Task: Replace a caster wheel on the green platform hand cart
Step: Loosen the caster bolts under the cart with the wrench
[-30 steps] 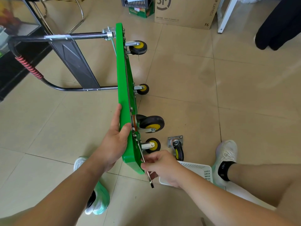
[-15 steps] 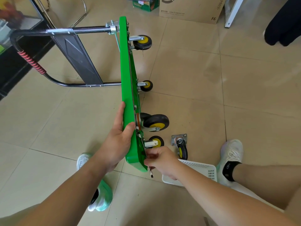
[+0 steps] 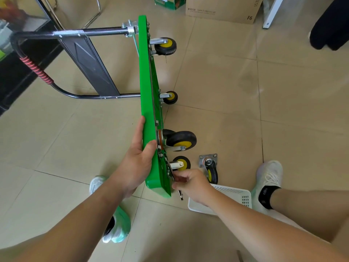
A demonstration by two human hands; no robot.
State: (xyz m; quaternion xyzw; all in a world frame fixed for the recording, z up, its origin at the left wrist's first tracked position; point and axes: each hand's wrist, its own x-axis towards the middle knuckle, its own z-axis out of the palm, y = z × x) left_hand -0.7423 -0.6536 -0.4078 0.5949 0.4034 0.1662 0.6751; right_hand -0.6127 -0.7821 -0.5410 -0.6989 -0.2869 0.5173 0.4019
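Presently on the tiled floor: green cart (image 3: pixel 150 87), tipped onto its long edge, wheels pointing to the right hand's side, black handle (image 3: pixel 75 33) reaching out to the left hand's side. Left hand (image 3: pixel 137 159) grips the cart's upper rim, thumb hooked over the edge on the wheel side, fingers laid along the flat deck face. Right hand (image 3: pixel 190 184), fingers curled, pinches a slim metal tool (image 3: pixel 180 195) against the underside of the cart, just beside the left hand and touching the base of the nearest small wheel (image 3: pixel 182 163); whether the tool sits on a bolt cannot be told. Larger wheel (image 3: pixel 181 140) is mounted just beyond the right hand; two further wheels stand well beyond both hands. Loose caster (image 3: pixel 209 169), plate and all, lies on the floor just right of the right hand, apart from the cart. White basket (image 3: pixel 236 195) sits under the right wrist. Cardboard box (image 3: pixel 222 10) stands far ahead of both hands.
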